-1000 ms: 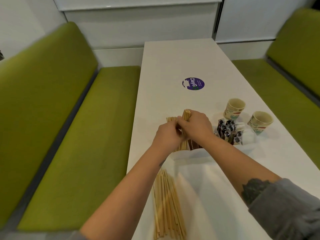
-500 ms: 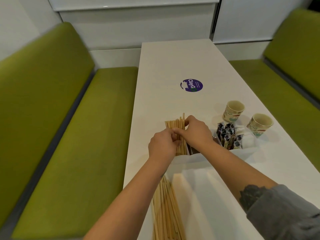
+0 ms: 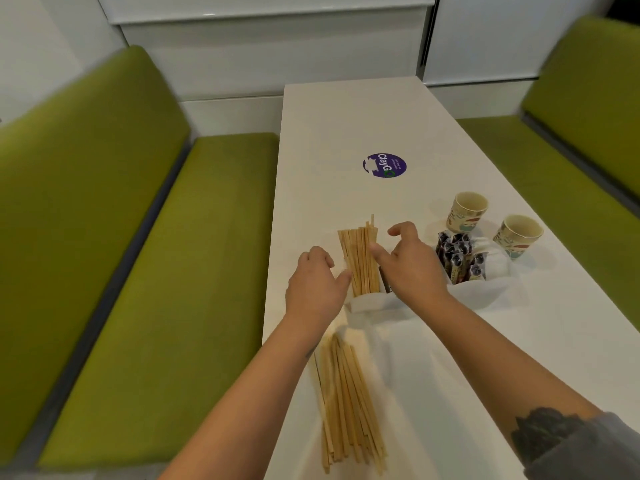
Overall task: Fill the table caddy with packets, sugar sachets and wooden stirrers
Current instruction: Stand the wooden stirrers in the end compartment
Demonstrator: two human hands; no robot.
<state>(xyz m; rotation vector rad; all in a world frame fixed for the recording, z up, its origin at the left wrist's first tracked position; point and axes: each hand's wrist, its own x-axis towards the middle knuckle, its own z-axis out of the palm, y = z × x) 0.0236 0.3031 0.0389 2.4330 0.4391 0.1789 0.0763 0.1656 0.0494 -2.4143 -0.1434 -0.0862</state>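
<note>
Stirrer bundle now stands upright in the white caddy's left compartment; half a second ago both hands gripped it. Left hand and right hand have let go, fingers spread beside it. Stirrers look placed; spare stirrers lie near, packets fill the right side.
</note>
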